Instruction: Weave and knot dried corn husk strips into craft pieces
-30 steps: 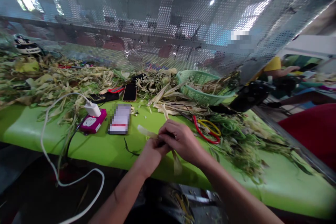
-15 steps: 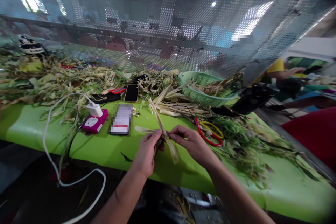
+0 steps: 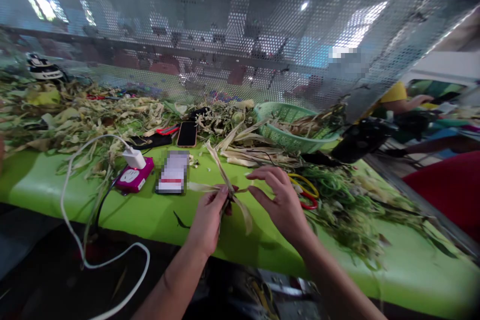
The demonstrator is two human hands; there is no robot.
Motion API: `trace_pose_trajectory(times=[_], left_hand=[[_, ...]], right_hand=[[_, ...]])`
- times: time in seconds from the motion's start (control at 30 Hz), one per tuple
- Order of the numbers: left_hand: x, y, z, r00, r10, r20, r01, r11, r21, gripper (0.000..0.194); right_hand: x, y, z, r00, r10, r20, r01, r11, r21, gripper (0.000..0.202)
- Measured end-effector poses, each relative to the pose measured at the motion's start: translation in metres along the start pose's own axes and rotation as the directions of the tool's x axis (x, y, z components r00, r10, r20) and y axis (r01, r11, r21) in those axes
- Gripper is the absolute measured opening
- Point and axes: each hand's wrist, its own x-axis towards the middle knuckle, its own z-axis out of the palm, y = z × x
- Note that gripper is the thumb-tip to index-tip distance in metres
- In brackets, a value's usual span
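Observation:
In the head view, my left hand (image 3: 213, 217) is closed around a bundle of dried husk strips (image 3: 222, 167) over the green table. Pale strips stick out of the grip up, to the left and down to the right. My right hand (image 3: 278, 200) is just right of the bundle, thumb and fingers apart, with nothing in it. A short strip end points toward its fingertips. The part of the bundle inside my left palm is hidden.
A pink power socket (image 3: 135, 175) with a white charger and cable stands left, beside a lit phone (image 3: 173, 172) and a dark phone (image 3: 187, 134). Behind are a green basket (image 3: 279, 135) and loose husks (image 3: 258, 155). Red-and-yellow-handled scissors (image 3: 311, 192) and green fibres (image 3: 345, 210) lie right.
My right hand has let go of the strip at the bundle, opened its fingers and drawn a little to the right. My left hand keeps its hold, shifted slightly left.

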Motion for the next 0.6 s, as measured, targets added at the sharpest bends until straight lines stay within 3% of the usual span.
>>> trace_pose_trajectory(times=[0.07, 0.2, 0.3, 0.37, 0.47, 0.53, 0.6], left_hand=[[0.001, 0.0, 0.0, 0.999, 0.015, -0.037, -0.015, 1.0, 0.004, 0.034], [0.002, 0.0, 0.003, 1.0, 0.005, -0.031, -0.005, 1.0, -0.003, 0.036], [0.004, -0.004, 0.005, 0.998, 0.034, -0.058, -0.034, 0.999, -0.004, 0.033], [0.005, -0.007, 0.006, 0.993, 0.079, -0.089, -0.08, 0.997, -0.004, 0.03], [0.009, -0.011, 0.005, 0.984, 0.144, -0.101, -0.141, 0.989, 0.035, 0.027], [0.011, -0.011, 0.004, 0.98, 0.182, -0.08, -0.171, 0.977, 0.127, 0.026], [0.01, -0.01, 0.005, 0.977, 0.212, -0.004, -0.206, 0.951, 0.23, 0.021]], right_hand=[[-0.005, -0.006, -0.004, 0.999, 0.052, 0.008, -0.052, 0.998, 0.019, 0.012], [-0.021, -0.01, 0.003, 0.933, 0.191, 0.304, -0.246, 0.957, 0.152, 0.02], [-0.034, -0.009, 0.017, 0.91, 0.229, 0.344, -0.299, 0.94, 0.163, 0.016], [-0.04, -0.01, 0.023, 0.931, 0.206, 0.3, -0.236, 0.969, 0.067, 0.013], [-0.043, -0.017, 0.02, 0.962, 0.016, 0.272, 0.02, 0.991, -0.131, 0.011], [-0.039, -0.024, 0.01, 0.94, -0.11, 0.323, 0.165, 0.975, -0.149, 0.012], [-0.03, -0.031, 0.0, 0.935, -0.147, 0.323, 0.186, 0.978, -0.094, 0.009]])
